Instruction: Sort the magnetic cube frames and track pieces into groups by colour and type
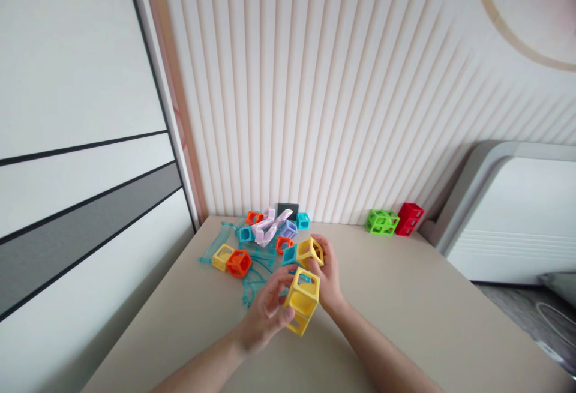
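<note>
My left hand is closed on a yellow cube-frame block, which looks like two open-sided cubes stacked, held tilted over the table. Just beyond it, my right hand has its fingers around a single yellow cube frame. A teal cube frame sits against the left side of that cube; whether the two are joined I cannot tell. Part of my left fingers is hidden behind the block.
Left of my hands lie an orange cube, a pale yellow cube, lilac pieces and clear teal track pieces. Green and red blocks stand by the ribbed wall. A white cabinet rises at left.
</note>
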`<state>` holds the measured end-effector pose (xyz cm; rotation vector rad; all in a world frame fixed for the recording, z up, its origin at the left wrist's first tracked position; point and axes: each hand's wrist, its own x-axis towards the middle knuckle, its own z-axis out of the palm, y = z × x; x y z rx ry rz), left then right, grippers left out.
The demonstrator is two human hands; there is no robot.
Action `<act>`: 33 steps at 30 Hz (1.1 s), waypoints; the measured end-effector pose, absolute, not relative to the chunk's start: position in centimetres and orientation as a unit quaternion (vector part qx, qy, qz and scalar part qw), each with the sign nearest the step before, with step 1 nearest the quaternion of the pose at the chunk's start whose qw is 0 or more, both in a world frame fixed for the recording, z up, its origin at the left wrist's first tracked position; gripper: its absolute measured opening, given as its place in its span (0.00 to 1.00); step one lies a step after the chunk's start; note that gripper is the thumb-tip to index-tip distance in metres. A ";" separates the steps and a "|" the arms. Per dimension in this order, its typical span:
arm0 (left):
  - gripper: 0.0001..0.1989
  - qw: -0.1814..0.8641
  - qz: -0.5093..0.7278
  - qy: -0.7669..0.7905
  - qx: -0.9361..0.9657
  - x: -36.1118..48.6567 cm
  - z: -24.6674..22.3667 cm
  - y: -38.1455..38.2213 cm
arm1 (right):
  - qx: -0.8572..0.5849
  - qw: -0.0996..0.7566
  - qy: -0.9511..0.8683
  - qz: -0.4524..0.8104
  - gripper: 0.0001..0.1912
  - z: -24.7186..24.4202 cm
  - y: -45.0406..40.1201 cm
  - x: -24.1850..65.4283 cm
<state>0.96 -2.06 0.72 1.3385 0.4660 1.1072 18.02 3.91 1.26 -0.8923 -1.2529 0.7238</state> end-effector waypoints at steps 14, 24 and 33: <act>0.25 0.583 0.455 0.263 0.620 0.4 -0.1 -2.0 | -0.435 0.671 -0.517 0.305 0.13 0.0 2.5 18.8; 0.26 0.547 0.401 0.260 0.687 0.9 -0.3 -2.3 | -0.443 0.645 -0.502 0.368 0.18 1.3 2.0 18.7; 0.25 0.595 0.439 0.242 0.629 1.1 -0.1 -2.6 | -0.400 0.707 -0.314 0.491 0.25 2.3 3.6 19.8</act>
